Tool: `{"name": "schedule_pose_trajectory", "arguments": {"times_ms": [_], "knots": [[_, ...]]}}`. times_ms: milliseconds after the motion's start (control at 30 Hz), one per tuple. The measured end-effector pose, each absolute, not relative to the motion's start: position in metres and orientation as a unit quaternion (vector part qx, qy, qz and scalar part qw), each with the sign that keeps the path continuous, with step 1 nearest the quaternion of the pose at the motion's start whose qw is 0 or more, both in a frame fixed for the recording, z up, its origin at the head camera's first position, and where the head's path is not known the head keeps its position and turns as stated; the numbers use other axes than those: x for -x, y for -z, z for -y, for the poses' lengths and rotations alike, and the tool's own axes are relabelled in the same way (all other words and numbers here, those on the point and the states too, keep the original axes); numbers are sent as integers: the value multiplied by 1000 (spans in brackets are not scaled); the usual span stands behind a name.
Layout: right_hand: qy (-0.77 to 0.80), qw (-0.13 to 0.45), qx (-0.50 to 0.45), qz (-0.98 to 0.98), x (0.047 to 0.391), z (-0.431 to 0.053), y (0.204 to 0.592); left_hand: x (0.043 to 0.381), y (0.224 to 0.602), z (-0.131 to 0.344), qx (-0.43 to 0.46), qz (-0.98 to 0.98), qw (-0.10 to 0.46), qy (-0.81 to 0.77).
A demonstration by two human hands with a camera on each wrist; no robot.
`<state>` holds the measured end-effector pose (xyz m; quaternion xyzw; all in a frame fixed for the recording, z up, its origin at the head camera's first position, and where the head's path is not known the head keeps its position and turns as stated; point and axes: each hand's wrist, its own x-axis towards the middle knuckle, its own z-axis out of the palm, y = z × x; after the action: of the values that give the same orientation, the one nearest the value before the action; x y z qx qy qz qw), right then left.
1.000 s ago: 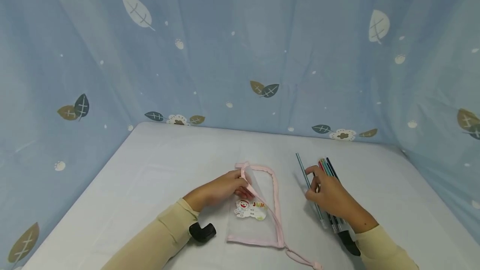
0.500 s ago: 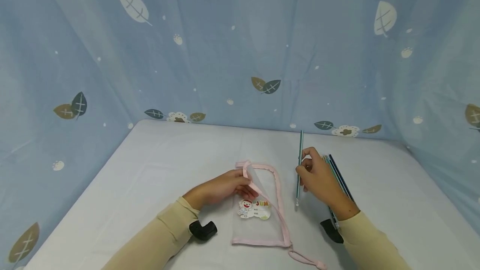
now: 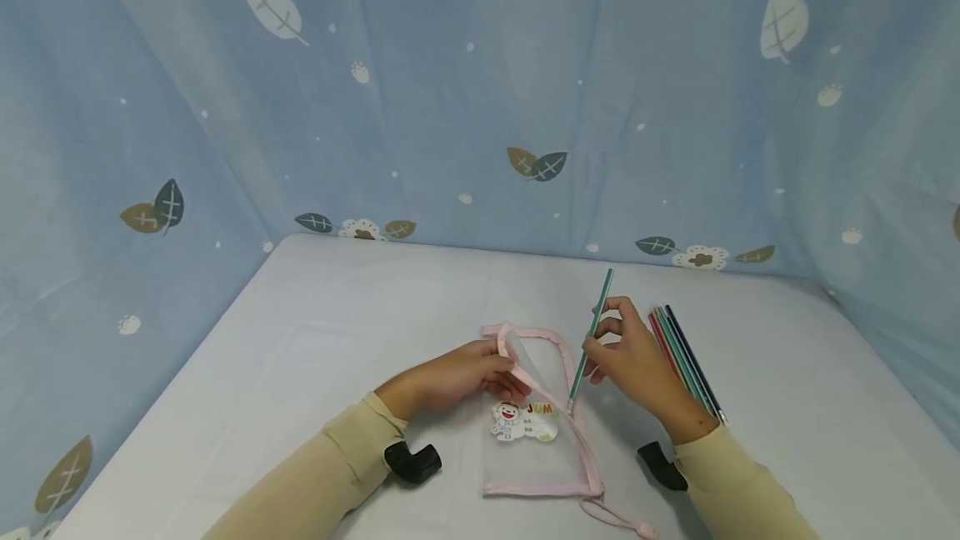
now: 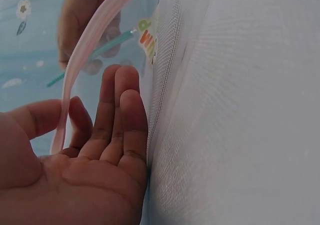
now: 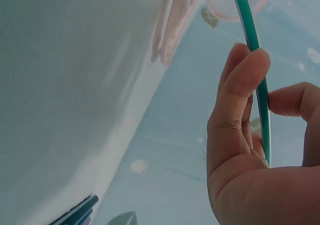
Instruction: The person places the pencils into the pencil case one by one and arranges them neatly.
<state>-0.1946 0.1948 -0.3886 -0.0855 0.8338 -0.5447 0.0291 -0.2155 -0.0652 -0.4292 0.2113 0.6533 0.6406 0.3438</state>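
While the left hand (image 3: 457, 373) pinches the pink rim of a mesh pouch (image 3: 536, 432) between thumb and fingers, holding its mouth up off the table (image 3: 300, 357), the right hand (image 3: 630, 361) pinches a green pen (image 3: 591, 338) tilted tip-down at that opening. Loading looks to be the step in hand (more pens (image 3: 686, 361) lie just beside the right wrist). Next, the tip likely needs steering under the lifted rim before letting go.
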Motion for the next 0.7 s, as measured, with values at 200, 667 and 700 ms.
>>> {"name": "schedule_pose_trajectory", "arguments": {"times_ms": [200, 667, 700], "knots": [[549, 84, 80, -828, 196, -198, 394, 216, 430, 64, -213, -651, 343, -643], [565, 133, 97, -809, 195, -197, 400, 213, 431, 61, -214, -638, 345, -654], [563, 136, 98, -809, 195, -197, 400, 213, 431, 61, -212, -639, 344, -655]]}}
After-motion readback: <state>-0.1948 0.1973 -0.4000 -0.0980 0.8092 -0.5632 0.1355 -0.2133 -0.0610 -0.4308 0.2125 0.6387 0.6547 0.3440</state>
